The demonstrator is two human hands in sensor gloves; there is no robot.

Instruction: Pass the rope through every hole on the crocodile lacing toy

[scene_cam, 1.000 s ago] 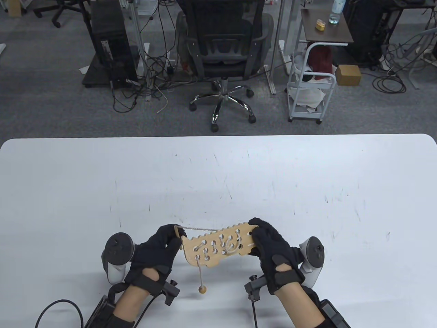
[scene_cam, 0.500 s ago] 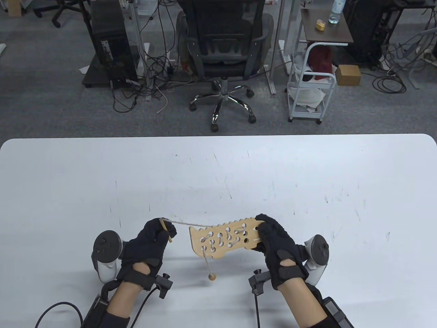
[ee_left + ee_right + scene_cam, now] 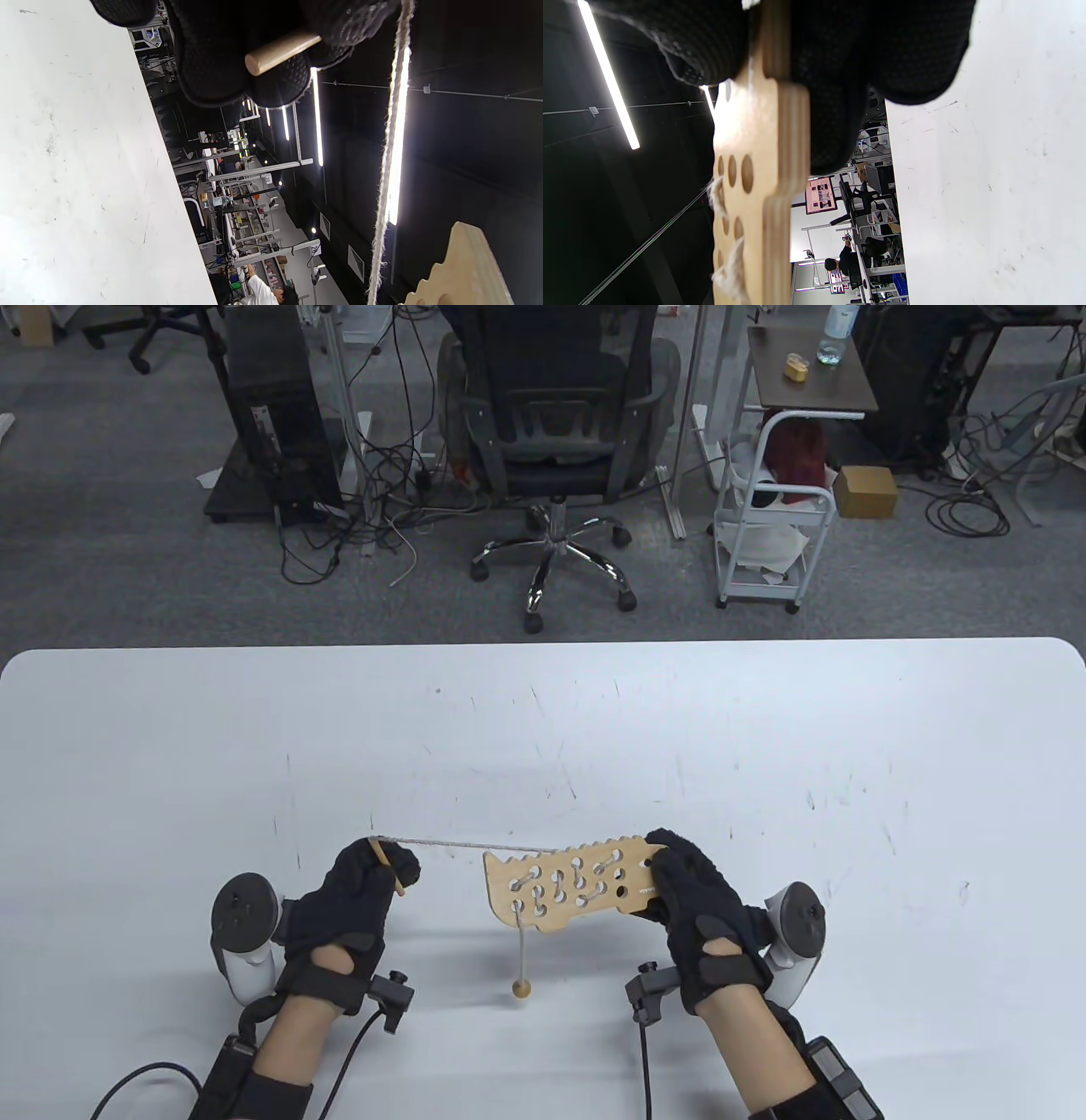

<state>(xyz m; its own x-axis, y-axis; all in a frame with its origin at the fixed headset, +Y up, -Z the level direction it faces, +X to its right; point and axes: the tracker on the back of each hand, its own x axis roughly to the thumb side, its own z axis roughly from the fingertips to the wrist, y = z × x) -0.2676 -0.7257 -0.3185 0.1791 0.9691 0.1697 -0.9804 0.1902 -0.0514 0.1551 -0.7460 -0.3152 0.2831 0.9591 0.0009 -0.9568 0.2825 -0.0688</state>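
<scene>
Seen from above, two gloved hands hold a wooden crocodile lacing board point(image 3: 568, 889) clear of a white table point(image 3: 543, 729). The right hand point(image 3: 691, 891) grips the board's right end, fingers curled round it. To the left of that grip, short runs of rope cross between the board's holes. The left hand point(image 3: 365, 886), well apart from the board, pinches a small wooden needle point(image 3: 386, 865). From that pinch the rope point(image 3: 467, 846) runs taut and nearly level to the board's jagged top edge. A second strand hangs from a hole near the board's left end, with a wooden bead point(image 3: 521, 987) at its tip below.

From the left wrist, the fingertips point(image 3: 271, 80) close on the needle point(image 3: 280, 53), its blunt end poking out. Beside the grip, the rope point(image 3: 390, 161) stretches away toward a corner of the board point(image 3: 462, 271).

From the right wrist, the board point(image 3: 755, 190) shows edge-on, its end clamped between the fingers point(image 3: 882, 51) and thumb. Beyond the grip, frayed rope point(image 3: 729, 262) sits in the holes, and the table point(image 3: 992, 190) lies on the far side of the hand.
</scene>
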